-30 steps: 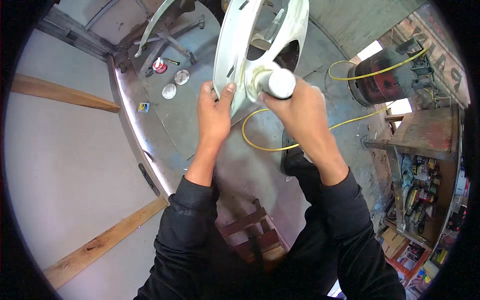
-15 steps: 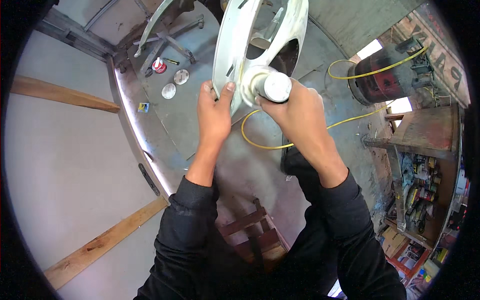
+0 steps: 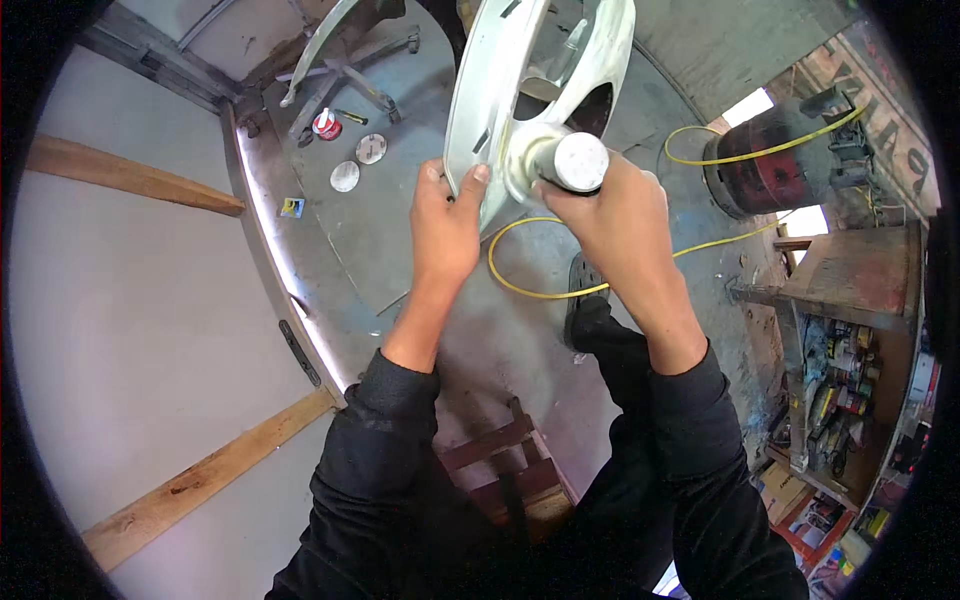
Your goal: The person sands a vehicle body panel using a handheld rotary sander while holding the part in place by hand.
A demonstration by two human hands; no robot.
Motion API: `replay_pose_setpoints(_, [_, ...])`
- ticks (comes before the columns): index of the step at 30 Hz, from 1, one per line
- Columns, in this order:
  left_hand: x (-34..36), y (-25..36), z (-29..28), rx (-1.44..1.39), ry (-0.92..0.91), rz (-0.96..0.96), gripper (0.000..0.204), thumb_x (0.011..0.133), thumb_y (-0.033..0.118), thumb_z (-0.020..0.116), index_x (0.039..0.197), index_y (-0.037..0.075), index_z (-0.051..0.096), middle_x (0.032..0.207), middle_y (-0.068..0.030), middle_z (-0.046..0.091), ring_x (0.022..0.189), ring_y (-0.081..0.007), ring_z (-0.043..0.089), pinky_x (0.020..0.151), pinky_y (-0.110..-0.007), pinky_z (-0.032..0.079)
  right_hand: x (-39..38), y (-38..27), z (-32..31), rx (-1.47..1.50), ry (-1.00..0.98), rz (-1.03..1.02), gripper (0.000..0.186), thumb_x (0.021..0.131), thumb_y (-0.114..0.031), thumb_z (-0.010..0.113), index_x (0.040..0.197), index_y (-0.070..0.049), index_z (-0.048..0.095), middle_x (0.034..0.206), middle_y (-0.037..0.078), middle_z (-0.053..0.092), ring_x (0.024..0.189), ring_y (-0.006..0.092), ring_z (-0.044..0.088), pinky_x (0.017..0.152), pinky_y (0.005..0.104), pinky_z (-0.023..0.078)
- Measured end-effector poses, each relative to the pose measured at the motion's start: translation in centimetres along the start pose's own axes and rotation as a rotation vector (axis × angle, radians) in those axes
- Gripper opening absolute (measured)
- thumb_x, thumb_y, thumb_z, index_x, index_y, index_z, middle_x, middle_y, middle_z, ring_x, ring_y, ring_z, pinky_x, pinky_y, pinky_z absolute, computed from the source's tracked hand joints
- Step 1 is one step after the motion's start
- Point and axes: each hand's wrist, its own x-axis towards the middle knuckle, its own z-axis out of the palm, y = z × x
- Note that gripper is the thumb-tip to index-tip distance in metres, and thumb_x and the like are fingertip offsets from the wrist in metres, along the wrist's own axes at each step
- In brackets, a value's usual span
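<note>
The left grip [image 3: 447,225] is pinching one white wheel [image 3: 485,90], which is running out of view above; the right grip [image 3: 625,215] is clasping one cylinder [image 3: 582,162], partly hiding the hub [image 3: 519,165]. Two discs [image 3: 345,177] are lying floorward.

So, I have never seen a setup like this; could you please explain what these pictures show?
There is no robot here, only a person's two bare hands. The view comes from the left of two fisheye cameras worn on the head, looking down, so straight edges bend near the rim. The left hand grips the edge of a pale spoked wheel. The right hand holds a white-ended cylinder at the wheel's hub. On the grey floor lie two round discs, near a red-and-white can, and a looping yellow hose. A dark red tank is at the upper right.
</note>
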Motion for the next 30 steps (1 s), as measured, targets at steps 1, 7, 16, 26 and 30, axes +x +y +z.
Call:
replay_pose_setpoints(1, [0.0, -0.2, 0.1, 0.007, 0.007, 0.007, 0.035, 0.102, 0.028, 0.068, 0.115, -0.004, 0.059, 0.098, -0.0152, 0.072, 0.090, -0.0189, 0.067, 0.083, -0.035, 0.052, 0.0, 0.0, 0.0, -0.002, 0.001, -0.002, 0.042, 0.080, -0.032, 0.083, 0.090, 0.006, 0.070, 0.080, 0.029, 0.070, 0.080, 0.0459, 0.070, 0.070, 0.0514, 0.056])
replay_pose_setpoints(7, [0.1, 0.3, -0.5, -0.052, 0.018, -0.004, 0.036, 0.102, 0.028, 0.068, 0.115, -0.004, 0.059, 0.100, -0.0150, 0.072, 0.091, -0.0192, 0.067, 0.084, -0.035, 0.052, -1.1, -0.6, 0.6, -0.035, -0.103, 0.009, 0.042, 0.080, -0.031, 0.083, 0.091, 0.007, 0.070, 0.080, 0.029, 0.070, 0.081, 0.0454, 0.071, 0.071, 0.0512, 0.056])
replay_pose_setpoints(16, [0.2, -0.3, -0.4, -0.069, 0.007, 0.020, 0.037, 0.102, 0.029, 0.069, 0.115, -0.004, 0.059, 0.098, -0.0141, 0.073, 0.090, -0.0188, 0.067, 0.084, -0.035, 0.052, -0.4, -0.6, 0.2, -0.054, -0.112, 0.083, 0.039, 0.081, -0.028, 0.083, 0.107, 0.000, 0.075, 0.092, 0.023, 0.075, 0.090, 0.0407, 0.073, 0.076, 0.0438, 0.057])
replay_pose_setpoints(26, [0.3, -0.5, -0.2, -0.045, 0.021, 0.020, 0.037, 0.102, 0.029, 0.069, 0.116, -0.004, 0.059, 0.099, -0.0160, 0.073, 0.090, -0.0193, 0.068, 0.083, -0.035, 0.052, -0.8, -0.3, 0.5, -0.012, -0.044, -0.009, 0.041, 0.080, -0.032, 0.083, 0.094, 0.005, 0.071, 0.080, 0.028, 0.070, 0.080, 0.0451, 0.071, 0.070, 0.0507, 0.056])
replay_pose_setpoints(30, [0.5, -0.5, -0.9, -0.039, 0.033, 0.024, 0.037, 0.102, 0.029, 0.069, 0.116, -0.003, 0.059, 0.099, -0.0152, 0.073, 0.091, -0.0191, 0.067, 0.083, -0.035, 0.052, -0.6, -0.9, 0.6, -0.066, -0.138, 0.057, 0.040, 0.081, -0.029, 0.082, 0.109, 0.000, 0.074, 0.092, 0.023, 0.074, 0.090, 0.0423, 0.072, 0.076, 0.0455, 0.057])
